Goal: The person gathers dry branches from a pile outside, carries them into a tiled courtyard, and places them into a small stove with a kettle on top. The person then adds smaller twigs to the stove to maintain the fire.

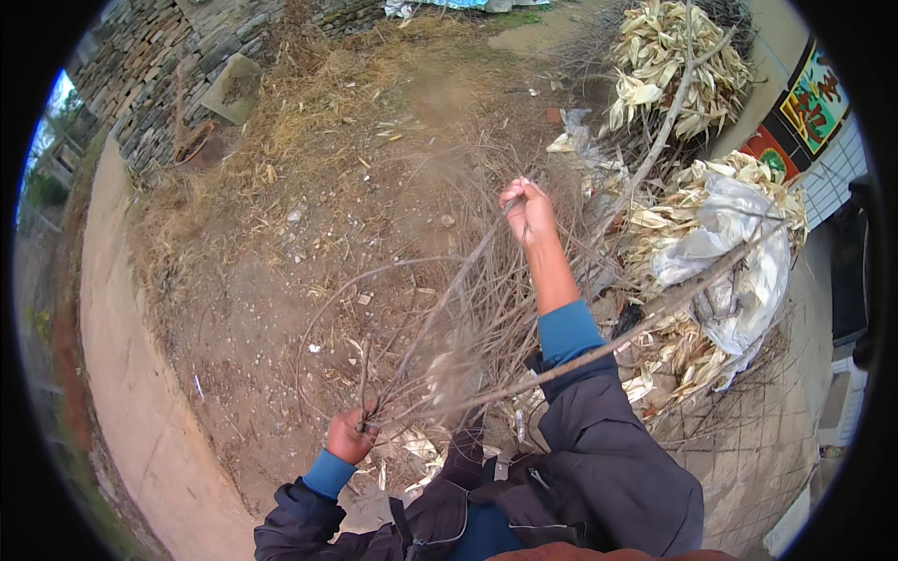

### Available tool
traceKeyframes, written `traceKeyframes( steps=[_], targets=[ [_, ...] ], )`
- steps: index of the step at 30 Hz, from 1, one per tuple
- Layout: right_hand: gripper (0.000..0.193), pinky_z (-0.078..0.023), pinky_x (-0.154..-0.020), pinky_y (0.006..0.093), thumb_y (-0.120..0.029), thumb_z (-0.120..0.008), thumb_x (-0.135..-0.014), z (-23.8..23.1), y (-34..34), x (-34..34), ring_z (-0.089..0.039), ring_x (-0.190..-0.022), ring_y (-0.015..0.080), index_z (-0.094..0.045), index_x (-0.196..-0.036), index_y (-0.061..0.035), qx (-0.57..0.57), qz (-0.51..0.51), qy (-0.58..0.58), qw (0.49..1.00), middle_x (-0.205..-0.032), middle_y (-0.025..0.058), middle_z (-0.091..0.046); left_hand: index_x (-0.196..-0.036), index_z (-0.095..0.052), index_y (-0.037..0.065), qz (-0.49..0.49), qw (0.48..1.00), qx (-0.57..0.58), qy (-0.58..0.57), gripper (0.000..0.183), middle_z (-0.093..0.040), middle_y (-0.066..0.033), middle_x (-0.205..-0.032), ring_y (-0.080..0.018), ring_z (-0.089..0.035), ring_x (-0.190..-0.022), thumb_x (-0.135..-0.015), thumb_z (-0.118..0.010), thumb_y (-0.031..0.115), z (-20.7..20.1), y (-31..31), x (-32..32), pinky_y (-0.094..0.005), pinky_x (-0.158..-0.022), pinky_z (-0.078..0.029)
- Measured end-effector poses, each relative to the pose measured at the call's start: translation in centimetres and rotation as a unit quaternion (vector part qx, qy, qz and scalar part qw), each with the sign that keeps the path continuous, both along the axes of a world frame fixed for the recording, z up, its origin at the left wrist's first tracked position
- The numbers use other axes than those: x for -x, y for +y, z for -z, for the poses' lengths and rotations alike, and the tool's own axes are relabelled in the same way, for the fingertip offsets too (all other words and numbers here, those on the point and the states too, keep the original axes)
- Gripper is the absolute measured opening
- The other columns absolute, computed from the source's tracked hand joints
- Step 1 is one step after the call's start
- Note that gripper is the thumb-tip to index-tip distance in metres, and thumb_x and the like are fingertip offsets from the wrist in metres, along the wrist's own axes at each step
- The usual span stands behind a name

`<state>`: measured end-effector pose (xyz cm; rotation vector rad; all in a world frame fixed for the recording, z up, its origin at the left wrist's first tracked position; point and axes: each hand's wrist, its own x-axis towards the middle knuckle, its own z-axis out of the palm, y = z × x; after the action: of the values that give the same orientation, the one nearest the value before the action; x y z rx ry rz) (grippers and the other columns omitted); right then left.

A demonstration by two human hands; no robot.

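Head view, left hand: The person's bare left hand [352,436] is gripping tightly, fingers curling around the gathered ends of several thin brown branches [412,360] at the lower left.
Head view, right hand: The bare right hand [528,208] is reaching forward with fingers closing narrowly on the far part of one slender grey-brown stem [468,262].
Branches: They are fanning out from the left hand across the middle, over dry brushwood [538,280].
Long stick: A thicker, bare brown stick [669,304] is slanting up to the right, passing the dark-jacketed right arm.
Right side: Two heaps of pale dry corn husks, an upper [678,75] and a lower [739,178], are lying there; crumpled translucent plastic sheeting [748,280] is covering part of the lower one.
Ground: Brown, littered soil [271,299] is stretching left toward a pale concrete strip [131,327].
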<state>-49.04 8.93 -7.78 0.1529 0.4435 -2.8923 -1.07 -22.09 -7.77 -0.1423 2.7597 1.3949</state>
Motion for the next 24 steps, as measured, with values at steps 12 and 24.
traceKeyframes(
  steps=[12, 24],
  targets=[
    [0.006, -0.050, -0.070, 0.0332, -0.004, -0.046, -0.110, -9.6, -5.8, -3.7, -0.053, -0.077, 0.0129, -0.048, -0.104, -0.0049, -0.026, 0.061, 0.016, 0.998, -0.094, 0.0059, -0.056, -0.133, -0.071, 0.012, -0.071, 0.996, 0.042, 0.032, 0.052, -0.074, -0.0183, -0.093, -0.0383, -0.073, -0.085, -0.082, -0.075, 0.007, 0.6, -3.5, -1.4, -0.0407, -0.075, -0.057],
    [0.048, -0.036, -0.052, 0.0209, -0.014, -0.054, -0.111, -27.5, -0.5, -4.0, -0.045, -0.065, 0.0032, -0.045, -0.157, -0.0025, -0.364, 0.198, 0.346, 0.842, -0.089, -0.0021, -0.056, -0.138, -0.069, 0.017, -0.006, 0.995, 0.058, 0.076, 0.053, -0.074, -0.0214, -0.099, -0.0429, -0.071, -0.085, -0.086, -0.082, 0.016, -6.0, 2.1, 10.8, -0.0457, -0.074, -0.058]
  ],
)
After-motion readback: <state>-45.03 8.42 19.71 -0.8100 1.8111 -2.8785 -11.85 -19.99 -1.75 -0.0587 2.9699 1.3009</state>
